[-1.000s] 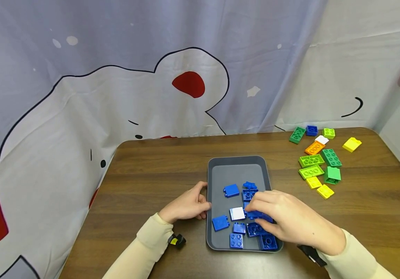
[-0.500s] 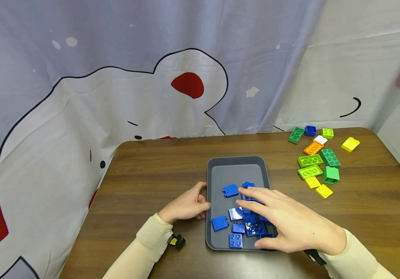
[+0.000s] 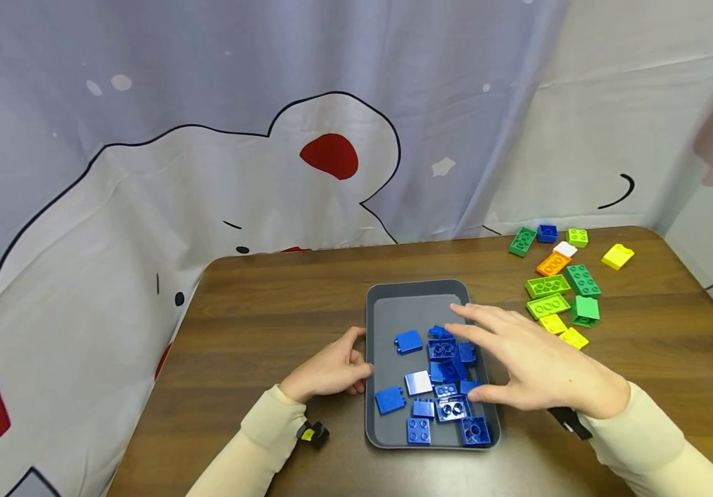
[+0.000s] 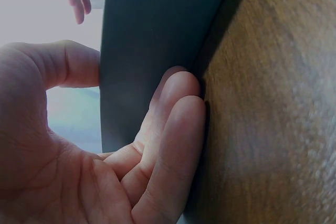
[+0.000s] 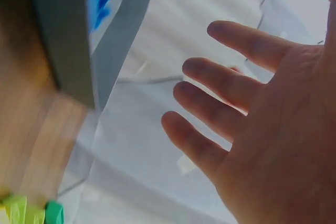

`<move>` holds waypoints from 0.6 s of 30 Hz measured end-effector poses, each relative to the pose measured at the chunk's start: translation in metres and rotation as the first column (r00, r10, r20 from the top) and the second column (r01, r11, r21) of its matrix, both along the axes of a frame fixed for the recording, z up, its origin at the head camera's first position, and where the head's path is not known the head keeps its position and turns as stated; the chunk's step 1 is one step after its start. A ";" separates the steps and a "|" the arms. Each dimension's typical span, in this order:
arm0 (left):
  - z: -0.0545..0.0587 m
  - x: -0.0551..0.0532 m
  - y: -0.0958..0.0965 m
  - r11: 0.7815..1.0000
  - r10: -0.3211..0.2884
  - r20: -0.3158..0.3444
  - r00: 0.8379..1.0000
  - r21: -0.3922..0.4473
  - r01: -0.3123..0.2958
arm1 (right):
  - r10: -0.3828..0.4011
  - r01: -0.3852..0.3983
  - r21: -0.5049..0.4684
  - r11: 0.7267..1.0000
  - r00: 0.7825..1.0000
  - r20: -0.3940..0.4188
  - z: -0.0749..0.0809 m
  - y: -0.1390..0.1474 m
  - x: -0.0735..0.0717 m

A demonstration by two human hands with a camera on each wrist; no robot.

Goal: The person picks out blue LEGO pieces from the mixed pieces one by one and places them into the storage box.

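A dark grey tray (image 3: 415, 304) with several blue building bricks (image 3: 447, 370) inside lies on the wooden table. My left hand (image 3: 331, 366) holds the tray's left wall. In the left wrist view the thumb (image 4: 79, 66) meets the rim, while curled fingers (image 4: 176, 129) lie against the outer side. Over the tray's right edge hovers my right hand (image 3: 533, 355), fingers spread, gripping nothing. It hides part of that edge. The right wrist view shows its straight fingers (image 5: 226, 82) apart from the tray wall (image 5: 65, 30).
Right of the tray lies a loose group of bricks: green (image 3: 582, 280), lime (image 3: 547, 286), yellow (image 3: 618, 256), orange (image 3: 553, 264), white (image 3: 564, 249) and one blue brick (image 3: 547, 233). A patterned curtain (image 3: 226, 186) hangs behind the table (image 3: 269, 304).
My right hand has lifted from the blue bricks, spread its fingers and moved up and right, uncovering more bricks. The left hand stays at the tray's left wall.
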State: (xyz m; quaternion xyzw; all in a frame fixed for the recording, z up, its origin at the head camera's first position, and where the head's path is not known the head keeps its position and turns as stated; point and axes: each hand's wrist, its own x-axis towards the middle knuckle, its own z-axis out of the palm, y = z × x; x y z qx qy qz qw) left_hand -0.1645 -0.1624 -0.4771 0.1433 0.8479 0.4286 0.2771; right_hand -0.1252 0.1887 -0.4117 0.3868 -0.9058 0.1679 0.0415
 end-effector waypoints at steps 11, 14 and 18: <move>0.001 0.000 -0.001 1.000 0.003 -0.004 1.000 -0.002 -0.003 | -0.125 0.126 0.048 0.991 0.992 -0.028 0.012 0.046 -0.063; 0.000 0.001 -0.002 1.000 0.003 -0.008 1.000 -0.001 -0.003 | -0.170 0.171 0.067 0.983 0.985 -0.015 0.014 0.058 -0.081; -0.001 0.001 -0.001 1.000 -0.005 -0.011 1.000 0.005 0.005 | -0.230 0.227 0.109 0.968 0.973 0.015 0.015 0.074 -0.103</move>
